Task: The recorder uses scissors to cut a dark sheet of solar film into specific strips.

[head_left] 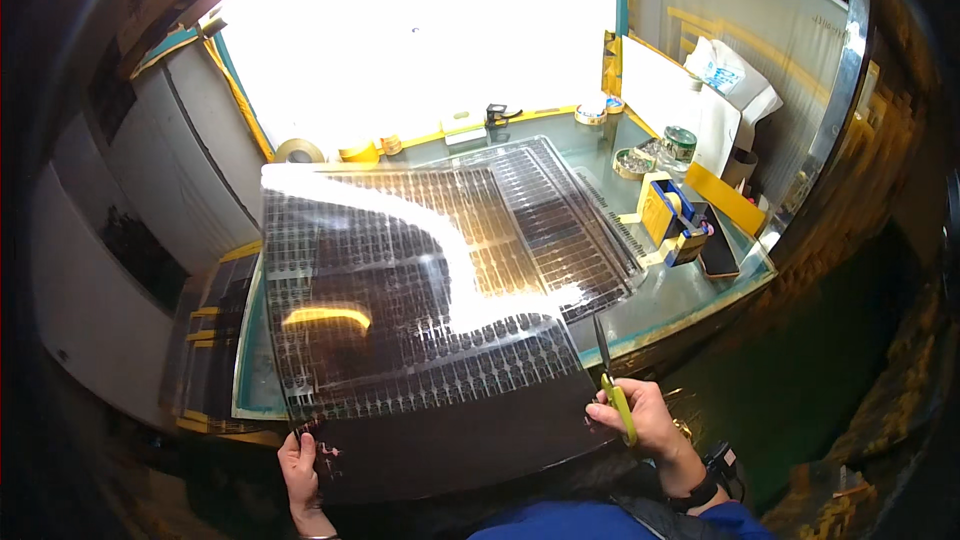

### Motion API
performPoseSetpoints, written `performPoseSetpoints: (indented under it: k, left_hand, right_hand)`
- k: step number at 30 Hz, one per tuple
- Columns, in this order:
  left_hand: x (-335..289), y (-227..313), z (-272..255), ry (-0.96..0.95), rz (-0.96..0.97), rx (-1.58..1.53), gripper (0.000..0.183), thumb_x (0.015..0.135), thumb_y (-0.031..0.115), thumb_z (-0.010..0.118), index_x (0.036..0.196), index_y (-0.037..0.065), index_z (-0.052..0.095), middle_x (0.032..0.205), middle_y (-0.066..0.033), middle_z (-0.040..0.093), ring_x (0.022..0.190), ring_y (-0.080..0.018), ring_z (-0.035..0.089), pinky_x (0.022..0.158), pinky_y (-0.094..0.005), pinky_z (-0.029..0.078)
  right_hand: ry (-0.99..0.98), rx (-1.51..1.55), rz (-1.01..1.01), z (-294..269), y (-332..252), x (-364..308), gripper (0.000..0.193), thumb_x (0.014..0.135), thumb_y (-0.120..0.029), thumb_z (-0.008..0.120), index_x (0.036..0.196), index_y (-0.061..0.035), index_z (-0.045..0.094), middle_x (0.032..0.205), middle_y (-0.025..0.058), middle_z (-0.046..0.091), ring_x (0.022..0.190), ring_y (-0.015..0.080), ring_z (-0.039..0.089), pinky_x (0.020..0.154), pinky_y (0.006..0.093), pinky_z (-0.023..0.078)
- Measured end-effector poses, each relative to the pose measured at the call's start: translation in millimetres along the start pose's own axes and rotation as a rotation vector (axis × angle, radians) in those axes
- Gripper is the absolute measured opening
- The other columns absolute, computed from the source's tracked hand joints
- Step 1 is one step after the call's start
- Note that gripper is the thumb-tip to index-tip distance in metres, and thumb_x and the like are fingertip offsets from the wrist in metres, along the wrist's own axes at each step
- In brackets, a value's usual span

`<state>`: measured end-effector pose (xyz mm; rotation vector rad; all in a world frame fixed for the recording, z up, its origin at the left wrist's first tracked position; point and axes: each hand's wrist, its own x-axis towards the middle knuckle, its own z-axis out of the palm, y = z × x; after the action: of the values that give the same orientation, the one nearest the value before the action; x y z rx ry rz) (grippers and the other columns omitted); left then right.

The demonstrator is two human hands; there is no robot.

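Note:
A large, glossy film sheet [400,350] with rows of small dark printed shapes is tilted up over the near part of a glass-topped table [640,318]. My left hand [300,465] pinches its near left corner. In my right hand [650,420] are scissors [618,408] with yellow-green handles, their dark blades pointing up and away. The fingers of that hand are also at the sheet's near right edge; whether they grip it is hard to see. Another printed film sheet [560,210] lies flat on the glass, partly covered by the raised one.
A blue and yellow tape dispenser [672,215] stands on the right, beside a dark flat tray [720,258] and tape rolls [634,163]. More tape rolls [298,151] line the far edge. Very bright light fills the back, with pale panels [190,130] at left.

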<state>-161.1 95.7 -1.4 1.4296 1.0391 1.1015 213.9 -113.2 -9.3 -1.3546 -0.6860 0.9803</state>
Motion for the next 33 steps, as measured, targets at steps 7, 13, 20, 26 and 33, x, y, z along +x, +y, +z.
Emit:
performPoseSetpoints:
  k: [7,13,20,26,33]
  left_hand:
    - [-17,1,32,0.371,0.020,-0.461,0.019,0.092,0.019,0.044,0.090,0.003,0.055,0.076,-0.0031,0.057,0.062,-0.0092,0.054,0.055,-0.0229,0.044]
    - [-42,4,115,-0.209,-0.347,-0.344,0.018,0.089,0.015,0.049,0.095,-0.001,0.057,0.086,-0.0197,0.062,0.060,-0.0215,0.063,0.050,-0.0263,0.053]
    - [-51,-11,172,-0.171,-0.406,-0.527,0.019,0.090,0.016,0.048,0.098,0.000,0.056,0.086,-0.0203,0.062,0.068,-0.0210,0.063,0.056,-0.0264,0.053]
    - [-53,-22,181,-0.212,-0.504,-0.645,0.018,0.086,0.014,0.053,0.097,-0.001,0.056,0.084,-0.0167,0.062,0.067,-0.0209,0.062,0.058,-0.0284,0.052]
    - [-44,-21,219,-0.313,-0.626,-0.606,0.014,0.082,0.019,0.061,0.082,0.005,0.061,0.073,-0.0042,0.061,0.062,-0.0101,0.054,0.054,-0.0229,0.043]
  right_hand:
    - [0.258,0.196,-0.221,24,-21,28,0.014,0.082,-0.014,0.060,0.083,-0.0010,0.057,0.074,0.0099,0.063,0.060,0.0117,0.059,0.054,0.0217,0.048]
    - [0.024,0.246,-0.203,32,14,6,0.028,0.086,-0.026,0.054,0.095,0.0010,0.052,0.079,0.0090,0.058,0.067,0.0124,0.056,0.059,0.0237,0.048]
    - [-0.123,0.269,0.047,53,66,-25,0.031,0.090,-0.031,0.045,0.099,-0.0007,0.045,0.085,0.0066,0.048,0.078,0.0118,0.050,0.068,0.0253,0.044]
    - [-0.231,0.245,0.118,64,77,-37,0.032,0.091,-0.032,0.042,0.099,-0.0012,0.043,0.089,0.0081,0.046,0.081,0.0134,0.049,0.070,0.0268,0.044]
    - [-0.220,0.239,-0.013,89,88,-30,0.038,0.092,-0.039,0.036,0.101,-0.0020,0.040,0.092,0.0089,0.045,0.084,0.0156,0.048,0.073,0.0299,0.043]
